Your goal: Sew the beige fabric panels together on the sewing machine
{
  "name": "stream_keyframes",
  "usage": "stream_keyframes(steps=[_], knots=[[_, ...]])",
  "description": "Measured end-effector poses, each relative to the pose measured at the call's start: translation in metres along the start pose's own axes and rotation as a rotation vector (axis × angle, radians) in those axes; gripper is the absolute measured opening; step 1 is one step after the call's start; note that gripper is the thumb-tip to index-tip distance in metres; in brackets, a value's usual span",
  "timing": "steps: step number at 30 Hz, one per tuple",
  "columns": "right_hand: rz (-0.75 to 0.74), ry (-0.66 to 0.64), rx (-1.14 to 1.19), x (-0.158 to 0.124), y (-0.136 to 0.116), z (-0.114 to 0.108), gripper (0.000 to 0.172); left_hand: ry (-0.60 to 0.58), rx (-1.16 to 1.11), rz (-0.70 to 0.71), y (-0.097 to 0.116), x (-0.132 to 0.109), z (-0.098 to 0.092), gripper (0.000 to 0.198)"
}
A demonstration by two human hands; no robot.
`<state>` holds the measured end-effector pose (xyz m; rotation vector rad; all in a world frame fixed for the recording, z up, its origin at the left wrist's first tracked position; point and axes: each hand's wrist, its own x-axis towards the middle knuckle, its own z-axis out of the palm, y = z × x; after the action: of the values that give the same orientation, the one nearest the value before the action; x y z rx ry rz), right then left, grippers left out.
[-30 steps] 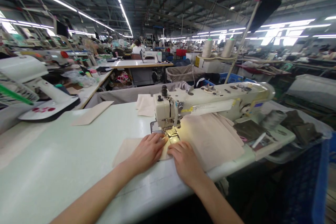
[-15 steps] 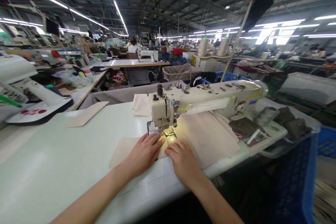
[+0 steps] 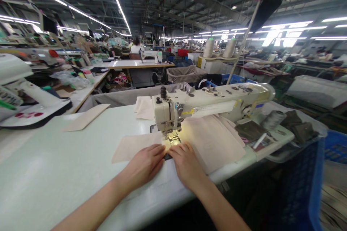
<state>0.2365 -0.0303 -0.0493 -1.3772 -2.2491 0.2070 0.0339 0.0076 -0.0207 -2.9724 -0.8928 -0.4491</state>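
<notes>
A cream sewing machine (image 3: 211,103) stands on the pale table, its lamp lighting the needle area. Flat on the tabletop, a beige fabric piece (image 3: 137,145) reaches from the left to just in front of the presser foot. My left hand (image 3: 149,158) has its fingers closed on the fabric's near right edge. Close against it, my right hand (image 3: 187,162) pinches at the same edge, thumb and fingers together. The fingertips nearly touch, and the fabric between them is mostly hidden. Under the machine arm lies a stack of larger beige fabric panels (image 3: 214,144).
Folded beige fabric (image 3: 144,107) sits behind the machine head; a beige strip (image 3: 86,118) lies farther left. Right of the machine are a grey thread cone (image 3: 274,119) and dark cloth (image 3: 300,126). A blue crate (image 3: 311,187) stands at the lower right.
My left hand has drawn back from the needle, slightly left and toward me, its fingers now meeting my right hand's. More of the fabric piece shows. My right hand has shifted slightly left.
</notes>
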Motion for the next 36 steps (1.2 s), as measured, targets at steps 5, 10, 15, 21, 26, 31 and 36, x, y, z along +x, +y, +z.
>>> stream_keyframes(steps=[5,10,15,21,26,31,36], knots=[[0.002,-0.005,-0.058,0.020,0.003,-0.002,0.031,0.000,-0.044,-0.027,-0.018,0.010,-0.001,0.031],[-0.008,0.014,-0.091,0.026,0.005,0.000,0.031,-0.036,-0.046,-0.042,-0.032,0.018,-0.003,0.033],[-0.017,0.054,-0.054,0.014,0.002,0.002,0.032,-0.020,-0.051,-0.055,-0.038,0.019,-0.003,0.033],[-0.060,0.119,0.049,0.001,-0.004,0.008,0.029,-0.006,-0.061,-0.150,-0.042,0.009,0.000,0.037],[-0.063,0.177,0.113,-0.004,-0.007,0.008,0.025,-0.142,0.065,-0.323,-0.013,0.002,-0.011,0.026],[-0.050,0.158,0.138,-0.013,-0.011,0.003,0.016,-0.210,-0.006,-0.202,0.031,-0.003,-0.009,0.020],[-0.018,0.135,0.054,-0.024,-0.012,0.003,0.012,-0.236,0.081,-0.160,0.043,-0.003,-0.002,0.016]])
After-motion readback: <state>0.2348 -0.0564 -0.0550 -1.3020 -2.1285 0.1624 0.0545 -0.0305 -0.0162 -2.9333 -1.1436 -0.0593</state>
